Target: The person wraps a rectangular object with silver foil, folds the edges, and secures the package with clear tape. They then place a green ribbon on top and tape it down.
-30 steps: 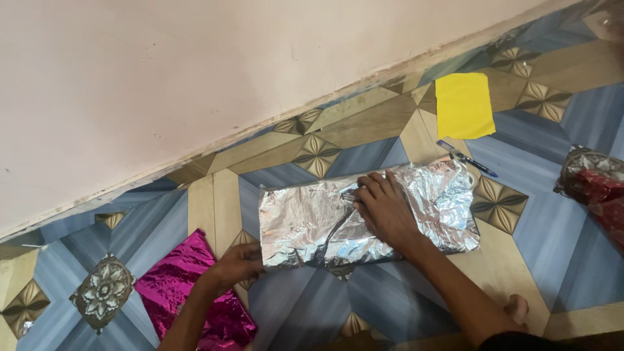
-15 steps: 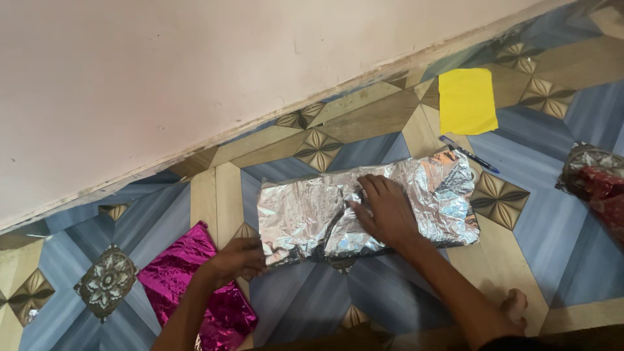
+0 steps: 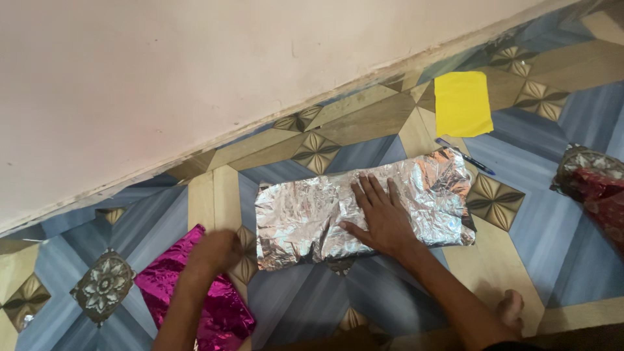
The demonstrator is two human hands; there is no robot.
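A crinkled sheet of silver foil (image 3: 305, 221) lies flat on the patterned floor. My right hand (image 3: 383, 218) rests palm down on its middle, fingers spread. My left hand (image 3: 218, 250) is blurred, just left of the foil's lower left corner, over the edge of a crumpled magenta foil sheet (image 3: 214, 305). Whether my left hand touches either sheet is unclear.
A yellow paper sheet (image 3: 461, 104) lies near the wall (image 3: 195, 78). A blue pen (image 3: 465, 156) lies by the foil's upper right corner. A red and silver foil piece (image 3: 595, 185) sits at the right edge. My toes (image 3: 510, 305) show at the bottom.
My right hand has flattened and spread on the foil. My left hand has come off the foil's left edge and moved left toward the magenta sheet.
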